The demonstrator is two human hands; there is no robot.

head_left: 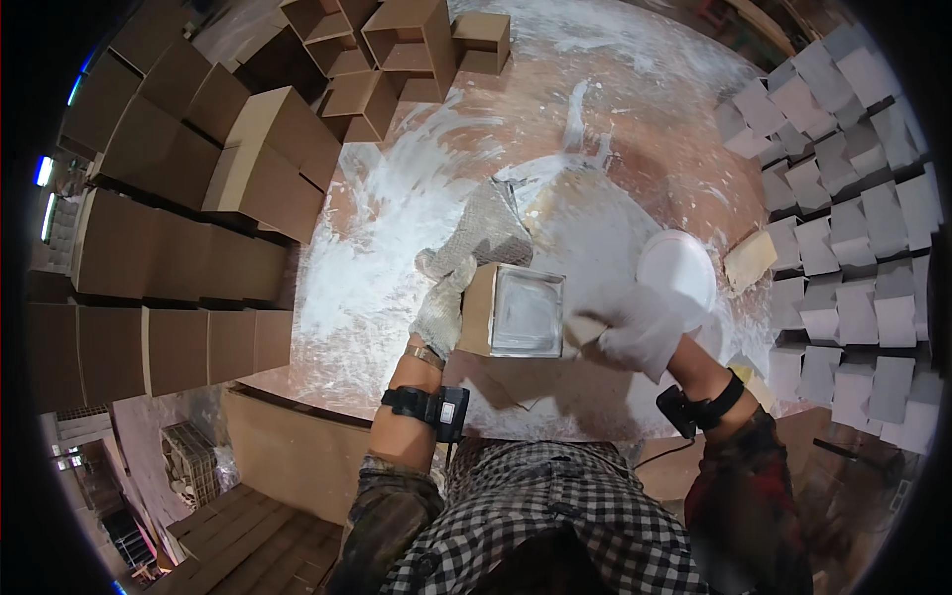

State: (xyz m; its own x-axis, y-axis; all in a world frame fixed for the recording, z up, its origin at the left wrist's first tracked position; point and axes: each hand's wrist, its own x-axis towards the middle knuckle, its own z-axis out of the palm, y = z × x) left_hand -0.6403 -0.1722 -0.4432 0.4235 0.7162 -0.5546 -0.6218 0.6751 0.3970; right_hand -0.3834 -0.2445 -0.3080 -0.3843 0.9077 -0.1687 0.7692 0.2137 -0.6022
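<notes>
My left hand (443,312), in a whitish glove, grips the left side of a brown box (478,312). The box's upper face is smeared white inside a grey border. Just right of it is my right hand (640,332), also gloved and smeared by motion. Its fingers close round a small tan piece (585,327) whose kind is blurred. Beyond the box lies a crumpled grey mesh cloth (486,230), touching a pale, white-smeared sheet (585,213).
The work table (387,218) is streaked with white. A round white lid or tub (676,270) stands beyond my right hand, beside a yellowish sponge-like block (751,258). Brown boxes (159,149) are stacked left; open-fronted ones (407,59) stand far off. White-coated pieces (853,228) fill the right side.
</notes>
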